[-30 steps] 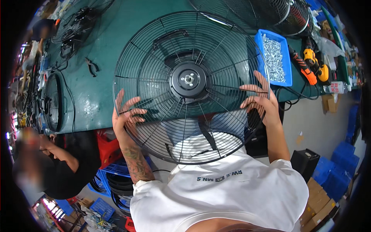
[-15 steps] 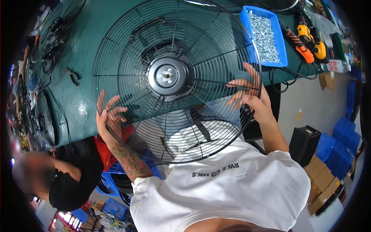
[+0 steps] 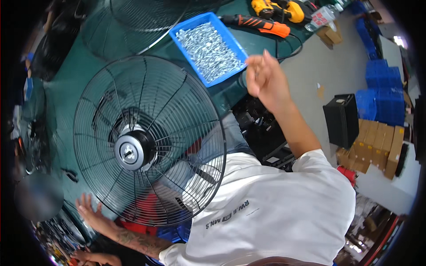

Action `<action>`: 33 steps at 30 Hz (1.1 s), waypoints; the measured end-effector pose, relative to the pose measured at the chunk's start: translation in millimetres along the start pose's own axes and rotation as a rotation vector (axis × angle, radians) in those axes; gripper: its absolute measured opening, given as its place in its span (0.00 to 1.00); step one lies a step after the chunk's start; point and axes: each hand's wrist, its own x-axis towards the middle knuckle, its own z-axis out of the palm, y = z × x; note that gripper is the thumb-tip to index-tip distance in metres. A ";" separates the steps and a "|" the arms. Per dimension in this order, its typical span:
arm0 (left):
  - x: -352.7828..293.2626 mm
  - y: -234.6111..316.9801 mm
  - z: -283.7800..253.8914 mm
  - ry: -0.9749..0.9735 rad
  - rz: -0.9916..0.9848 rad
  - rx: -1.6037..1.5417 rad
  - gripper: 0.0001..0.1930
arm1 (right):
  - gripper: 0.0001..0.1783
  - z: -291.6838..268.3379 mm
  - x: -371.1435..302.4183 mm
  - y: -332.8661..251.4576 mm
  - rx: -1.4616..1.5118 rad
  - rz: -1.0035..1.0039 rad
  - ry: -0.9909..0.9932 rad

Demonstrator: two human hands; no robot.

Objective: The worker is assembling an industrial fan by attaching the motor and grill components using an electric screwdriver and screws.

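A round black wire fan guard (image 3: 186,116) rests on the near side of the green table and overhangs my lap. At its middle shows a dark hub with a silver face (image 3: 128,153). My left hand (image 3: 91,213) is just outside the guard's lower left rim, fingers spread, holding nothing. Off to the right, my right hand (image 3: 268,82) is raised beside the corner of a blue tray (image 3: 242,53) full of small silver screws (image 3: 208,51). Its fingers are loosely bent and somewhat apart, with nothing visible in them. Whether it touches the tray, I cannot tell.
Another wire guard (image 3: 146,35) lies behind. An orange-and-black power tool (image 3: 262,26), yellow drills (image 3: 290,11) and a plastic bottle (image 3: 324,17) are at the far right. A black box (image 3: 341,119) and cartons (image 3: 372,144) stand right. A co-worker's hand (image 3: 82,256) shows lower left.
Both hands have let go of the guard. The guard now sits lower and further left in view. My right hand has moved up toward the screw tray; my view has turned.
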 end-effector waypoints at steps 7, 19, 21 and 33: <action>-47.7 168.1 119.1 -0.528 0.879 0.263 0.21 | 0.32 -78.5 143.3 -24.1 0.508 0.169 0.058; -154.4 192.8 419.7 -1.251 1.550 1.068 0.19 | 0.51 -66.4 174.4 -20.5 -0.017 0.294 0.327; -156.8 173.6 431.2 -1.127 1.567 1.029 0.17 | 0.49 -61.3 166.9 -11.3 -0.137 0.175 0.354; -113.1 180.3 474.5 -1.626 1.200 0.815 0.08 | 0.36 -49.4 138.6 4.0 -0.115 -0.176 0.364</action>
